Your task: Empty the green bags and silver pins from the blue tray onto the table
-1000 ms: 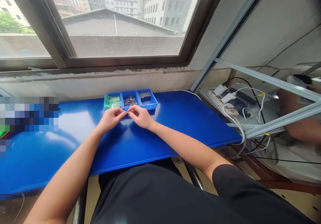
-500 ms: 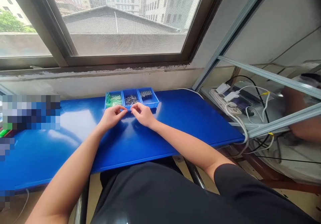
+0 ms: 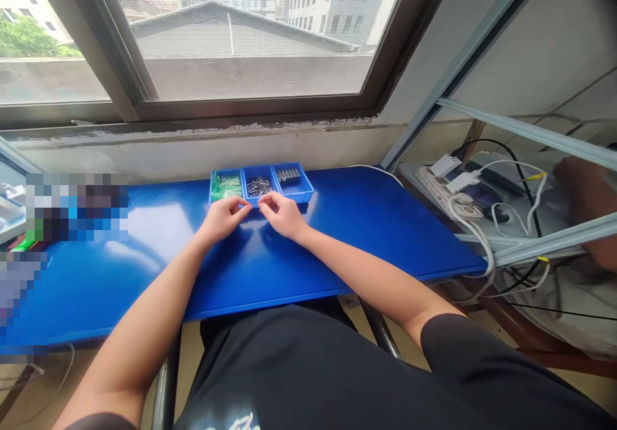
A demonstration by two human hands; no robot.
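Note:
A blue tray [image 3: 302, 197] with three compartments stands at the back of the blue table. Clear and green plastic pieces [image 3: 227, 184] fill its left compartment, small dark metal pins [image 3: 259, 186] lie in the middle one, and small metal parts [image 3: 288, 175] stand in rows in the right one. My left hand [image 3: 225, 218] is pinched at the tray's front edge, by the left compartment. Close to its fingertips, my right hand [image 3: 282, 215] pinches too, in front of the middle compartment. Whatever is between the fingertips is too small to make out.
The blue table [image 3: 376, 224] runs under a window. On the right, a metal frame [image 3: 530, 131] stands before a power strip [image 3: 448, 192] with white cables. Blurred, pixelated items [image 3: 81, 205] are at the left. Part of another person's arm [image 3: 600, 211] shows at the far right.
The whole view has shifted, so the tray and table appear slightly farther right and higher. Both hands remain pinched before the tray, their fingertips slightly closer together.

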